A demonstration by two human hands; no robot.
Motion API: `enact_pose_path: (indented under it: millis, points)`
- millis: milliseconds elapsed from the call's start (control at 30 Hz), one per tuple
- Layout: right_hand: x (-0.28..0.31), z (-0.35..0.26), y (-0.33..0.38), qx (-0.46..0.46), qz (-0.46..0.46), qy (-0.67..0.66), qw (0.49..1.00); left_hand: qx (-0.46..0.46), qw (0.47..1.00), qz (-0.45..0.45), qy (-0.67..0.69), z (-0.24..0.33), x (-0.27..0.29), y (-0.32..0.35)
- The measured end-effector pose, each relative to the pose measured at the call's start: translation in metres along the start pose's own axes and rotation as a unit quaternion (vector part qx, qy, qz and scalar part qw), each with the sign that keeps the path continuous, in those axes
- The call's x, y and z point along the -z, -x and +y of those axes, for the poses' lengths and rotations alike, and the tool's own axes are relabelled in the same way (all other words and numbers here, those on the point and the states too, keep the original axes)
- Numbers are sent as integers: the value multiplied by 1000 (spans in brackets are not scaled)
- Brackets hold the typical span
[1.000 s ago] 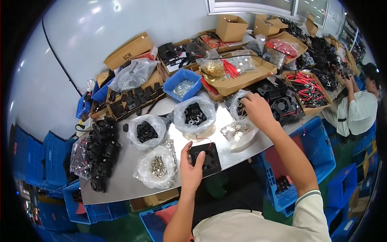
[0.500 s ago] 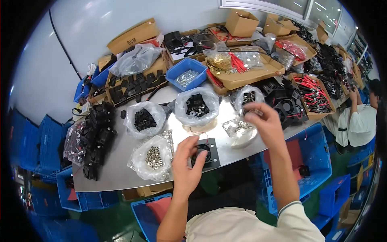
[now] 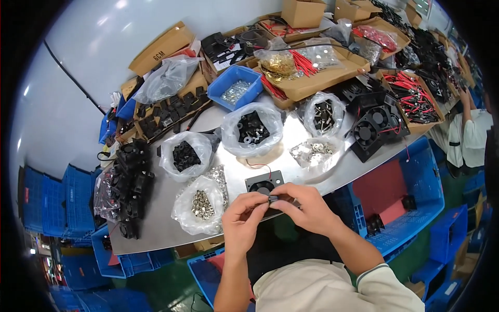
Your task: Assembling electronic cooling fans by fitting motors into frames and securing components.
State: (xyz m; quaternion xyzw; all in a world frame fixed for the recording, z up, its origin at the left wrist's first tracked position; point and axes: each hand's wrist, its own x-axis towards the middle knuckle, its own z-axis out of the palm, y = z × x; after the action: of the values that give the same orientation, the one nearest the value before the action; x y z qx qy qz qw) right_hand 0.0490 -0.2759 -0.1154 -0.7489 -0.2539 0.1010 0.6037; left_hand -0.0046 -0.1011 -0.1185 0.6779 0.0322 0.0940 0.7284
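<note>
My left hand and my right hand meet at the near edge of the grey table. Their fingertips pinch a small dark part between them. Just beyond lies a square black fan with a thin red wire. A clear bag of metal washers sits to the right of the fan, and a bag of silver hardware lies left of my left hand.
Open bags of black parts stand mid-table. Black fans are stacked at the right, more fans at the left. A blue bin of screws and cardboard boxes fill the back. Blue crates surround the table. Another person stands at the far right.
My right hand came back from the washer bag toward me and joined my left hand. My left hand lifted off the black fan, and both now pinch a small part.
</note>
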Motion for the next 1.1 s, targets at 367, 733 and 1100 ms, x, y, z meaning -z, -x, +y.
enact_pose_path:
  millis: [367, 733, 1100]
  points:
    - [1, -1, -4, -15, -21, 23, 999, -1, 1000, -3, 4, 1, 1, -2]
    - [-4, -11, -14, -54, -67, -43, 995, -21, 999, -33, -38, 5, 19, 1]
    - [-33, -9, -8, -117, -66, -237, 962, 20, 988, -1, 155, -3, 24, 10]
